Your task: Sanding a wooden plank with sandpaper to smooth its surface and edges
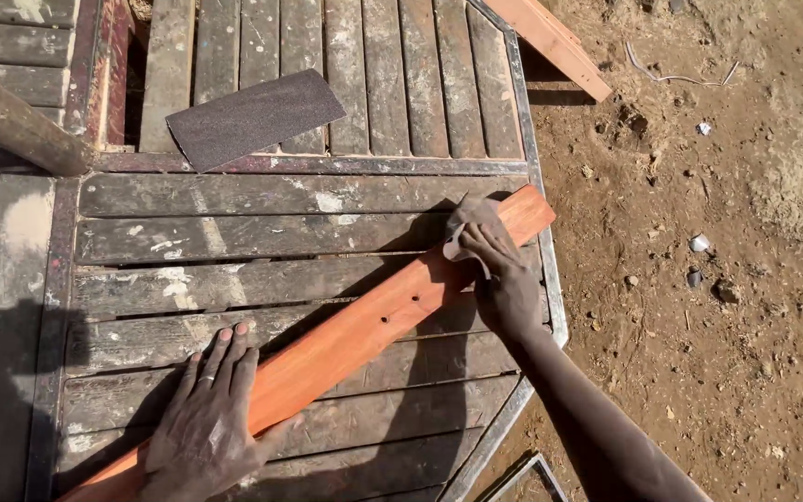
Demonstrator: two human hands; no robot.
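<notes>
Pinning the near end of the long reddish-orange wooden plank (pixel 355 339), the left hand (pixel 204 423) lies flat, fingers spread and together on top, palm pressing down rather than wrapped around it. Plank runs diagonally across the weathered grey slatted wooden table (pixel 234 237), near end at the lower-left, far end toward the table's right edge. Two small drilled holes show mid-plank.

Further up the plank, the right hand (pixel 499 274) is clamped on a small folded grey piece of sandpaper (pixel 467 232), pressed against the plank's far end.

Progress, as a judgement: most of the face already looks smooth and evenly coloured; the far end is the part under the paper now. Edges and underside can't be assessed from here.

Beyond the plank, a larger dark grey sandpaper sheet (pixel 253 116) lies loose on the table's far slats. A second pale wooden board (pixel 555 42) leans past the table's far-right corner, over bare brown dirt ground (pixel 727 279).
</notes>
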